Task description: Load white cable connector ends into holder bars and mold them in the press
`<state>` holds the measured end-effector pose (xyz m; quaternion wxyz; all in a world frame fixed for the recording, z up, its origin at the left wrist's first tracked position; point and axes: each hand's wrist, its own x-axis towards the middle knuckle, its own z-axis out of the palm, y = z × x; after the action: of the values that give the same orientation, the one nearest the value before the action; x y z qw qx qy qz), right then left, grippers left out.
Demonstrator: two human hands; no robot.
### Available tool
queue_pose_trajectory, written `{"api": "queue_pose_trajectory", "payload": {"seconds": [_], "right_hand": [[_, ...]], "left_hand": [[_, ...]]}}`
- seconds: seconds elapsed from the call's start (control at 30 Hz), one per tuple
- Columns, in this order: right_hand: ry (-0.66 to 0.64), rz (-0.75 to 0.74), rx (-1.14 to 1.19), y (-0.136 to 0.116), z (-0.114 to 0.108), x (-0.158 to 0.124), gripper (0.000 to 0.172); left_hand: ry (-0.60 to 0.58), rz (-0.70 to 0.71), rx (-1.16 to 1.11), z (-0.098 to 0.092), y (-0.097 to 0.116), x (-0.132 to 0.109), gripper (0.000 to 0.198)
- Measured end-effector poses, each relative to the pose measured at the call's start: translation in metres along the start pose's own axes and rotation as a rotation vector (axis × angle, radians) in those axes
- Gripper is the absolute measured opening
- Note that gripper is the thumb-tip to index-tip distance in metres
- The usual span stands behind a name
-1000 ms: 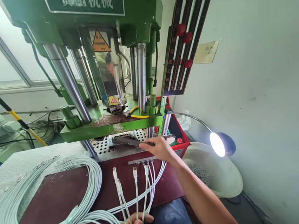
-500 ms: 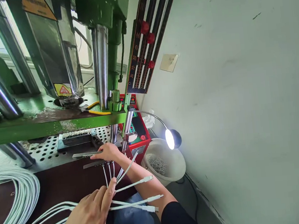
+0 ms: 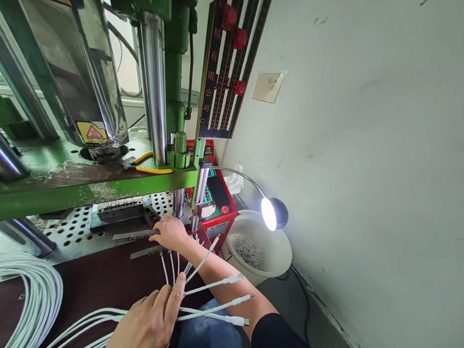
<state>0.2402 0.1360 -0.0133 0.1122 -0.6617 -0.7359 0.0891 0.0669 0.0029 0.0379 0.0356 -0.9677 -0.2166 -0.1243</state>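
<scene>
My left hand [image 3: 146, 327] is closed around a bunch of white cables [image 3: 94, 318], low in the view. Several cable ends with plugs [image 3: 234, 279] fan out to the right past its thumb. Farther back, my right hand [image 3: 171, 233] has its fingers pressed at the right end of a thin metal bar [image 3: 135, 235]. The fingertips are partly hidden. Just below lies a second flat metal strip [image 3: 146, 252], with several cables hanging from its right end. A large coil of white cable [image 3: 43, 307] rests on the dark table at the left.
A green press [image 3: 73, 194] stands over a perforated metal bed with a mold block [image 3: 119, 215]. Yellow-handled pliers [image 3: 153, 170] lie on the press shelf. To the right are a red control box [image 3: 219, 213], a lit lamp [image 3: 269, 214], a white bucket [image 3: 278, 251] of scraps and a wall.
The view has shifted slightly. Both hands keep nearly the same places, the left still around the cables and the right still at the metal bar.
</scene>
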Motion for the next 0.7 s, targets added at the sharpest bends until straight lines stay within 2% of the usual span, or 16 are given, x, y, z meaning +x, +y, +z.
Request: {"api": "queue_pose_trajectory", "payload": {"seconds": [0.1, 0.23, 0.4, 0.5, 0.53, 0.6, 0.67, 0.7], "right_hand": [[0.021, 0.012, 0.007, 0.001, 0.002, 0.000, 0.033], [0.048, 0.025, 0.018, 0.001, 0.004, -0.001, 0.033], [0.103, 0.035, 0.035, 0.000, 0.004, -0.005, 0.030], [0.146, 0.027, 0.071, -0.001, 0.002, -0.010, 0.030], [0.161, 0.023, 0.089, -0.001, 0.001, -0.012, 0.030], [0.190, 0.016, 0.128, -0.001, 0.000, -0.016, 0.029], [0.212, 0.003, 0.170, 0.001, -0.001, -0.019, 0.027], [0.217, -0.007, 0.189, 0.002, -0.002, -0.020, 0.026]], "left_hand": [[-0.003, -0.024, -0.040, 0.002, -0.003, -0.001, 0.075], [0.043, 0.006, 0.004, -0.003, -0.002, 0.002, 0.075], [0.161, 0.012, 0.050, -0.006, 0.001, 0.008, 0.074], [0.289, 0.019, -0.012, -0.012, -0.005, 0.010, 0.068], [0.365, -0.022, -0.014, -0.017, -0.011, 0.009, 0.062], [0.537, -0.219, 0.071, -0.033, -0.032, 0.002, 0.047], [0.703, -0.556, 0.260, -0.054, -0.065, -0.016, 0.036], [0.731, -0.682, 0.332, -0.065, -0.086, -0.030, 0.036]]}}
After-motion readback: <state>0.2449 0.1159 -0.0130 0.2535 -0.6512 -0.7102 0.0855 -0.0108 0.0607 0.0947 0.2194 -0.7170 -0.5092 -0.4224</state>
